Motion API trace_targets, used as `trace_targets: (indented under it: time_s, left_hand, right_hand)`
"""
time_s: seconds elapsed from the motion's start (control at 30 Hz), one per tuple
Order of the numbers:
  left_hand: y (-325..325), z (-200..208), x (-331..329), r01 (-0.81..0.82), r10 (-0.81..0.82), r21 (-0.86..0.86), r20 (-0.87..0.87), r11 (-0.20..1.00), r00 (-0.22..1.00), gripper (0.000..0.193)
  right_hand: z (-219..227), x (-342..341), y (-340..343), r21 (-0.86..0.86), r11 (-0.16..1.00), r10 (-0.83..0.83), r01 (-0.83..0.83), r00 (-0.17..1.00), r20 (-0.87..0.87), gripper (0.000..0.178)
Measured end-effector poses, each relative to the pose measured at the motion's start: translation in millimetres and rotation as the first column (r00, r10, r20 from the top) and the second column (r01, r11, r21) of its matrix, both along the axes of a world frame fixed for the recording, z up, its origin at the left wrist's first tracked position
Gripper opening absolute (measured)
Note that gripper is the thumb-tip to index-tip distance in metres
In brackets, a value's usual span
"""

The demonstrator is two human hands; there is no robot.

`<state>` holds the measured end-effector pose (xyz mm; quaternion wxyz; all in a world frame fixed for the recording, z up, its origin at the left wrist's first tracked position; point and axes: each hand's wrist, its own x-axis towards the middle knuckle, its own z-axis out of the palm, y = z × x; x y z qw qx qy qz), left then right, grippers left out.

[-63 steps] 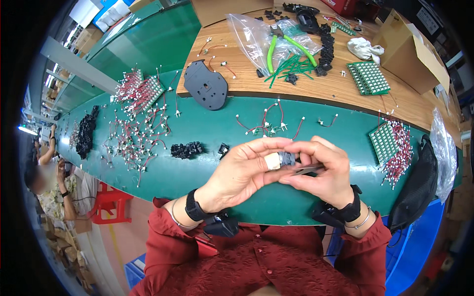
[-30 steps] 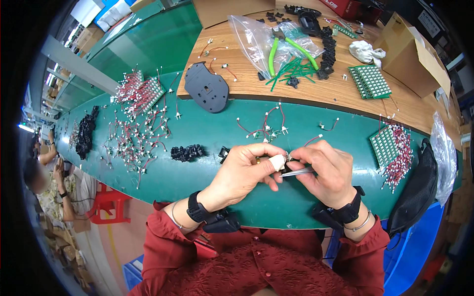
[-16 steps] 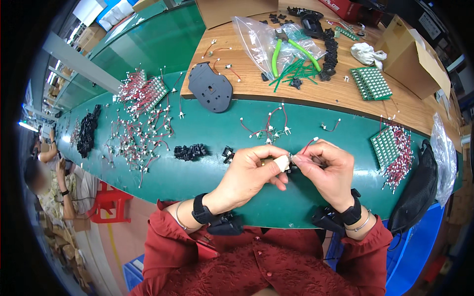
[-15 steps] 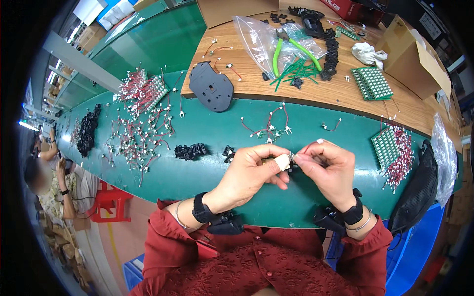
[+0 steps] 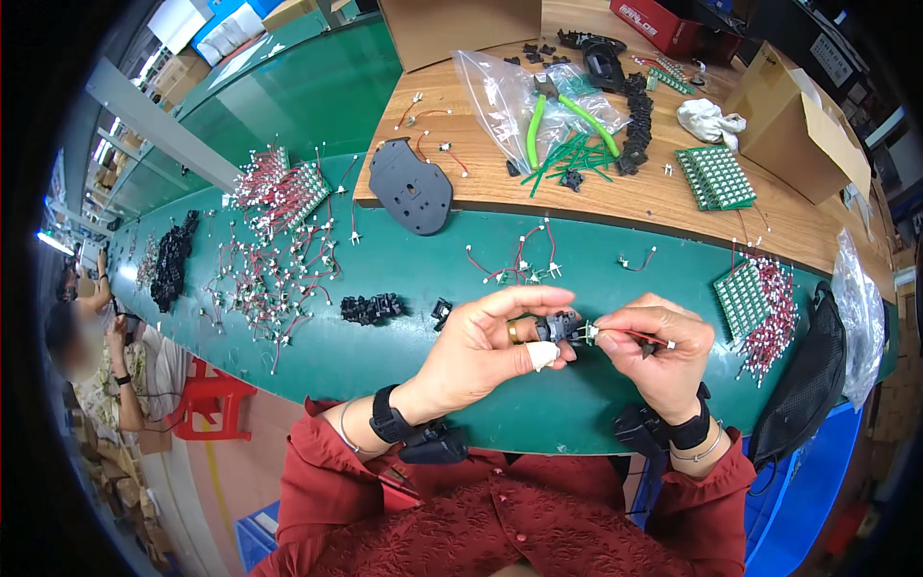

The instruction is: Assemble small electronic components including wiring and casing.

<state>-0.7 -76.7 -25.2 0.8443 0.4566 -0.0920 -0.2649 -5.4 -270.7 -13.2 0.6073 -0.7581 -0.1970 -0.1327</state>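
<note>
My left hand (image 5: 481,348), its thumb wrapped in white tape, holds a small black plastic part (image 5: 556,329) between thumb and fingers. My right hand (image 5: 661,354) pinches a tiny circuit board with pins (image 5: 590,333), from which a red wire (image 5: 635,334) trails across the fingers to a white connector. The board's pins point at the black part, very close to it; whether they touch I cannot tell. Left of my left hand lie a black plastic piece (image 5: 441,313) and a cluster of similar black parts (image 5: 373,309). Several wired boards (image 5: 519,264) lie just beyond my hands.
Wired boards (image 5: 279,264) are heaped at left, near a black pile (image 5: 174,260). Panels of boards (image 5: 742,303) and a black mesh pouch (image 5: 803,370) lie right. The raised wooden top (image 5: 404,111) bears green-handled cutters (image 5: 535,130), a dark base plate (image 5: 411,188) and a carton (image 5: 798,130).
My hands have drawn slightly apart, the right one moving right with the wired board. My left fingers have spread, bringing the black part into plain sight.
</note>
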Motion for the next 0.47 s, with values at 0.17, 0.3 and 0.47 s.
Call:
trace_targets:
  time_s: [0.17,0.3,0.47]
  left_hand:
    - [-1.7,-8.3,0.1,-0.004,0.005,-0.038,0.018,0.999,1.000,0.041]
    - [-4.0,-9.6,-2.2,-0.045,0.047,-0.058,0.038,0.997,0.998,0.042]
    - [0.0,-1.0,-1.6,0.102,-0.089,0.124,-0.110,0.987,0.990,0.054]
  right_hand:
    - [-2.5,-2.2,0.4,0.119,0.993,0.056,-0.029,0.970,-0.236,0.014]
    - [-9.6,-5.9,9.8,0.334,0.936,0.235,-0.111,0.904,-0.357,0.012]
    - [-13.5,-2.6,4.0,0.228,0.968,0.177,-0.108,0.935,-0.308,0.013]
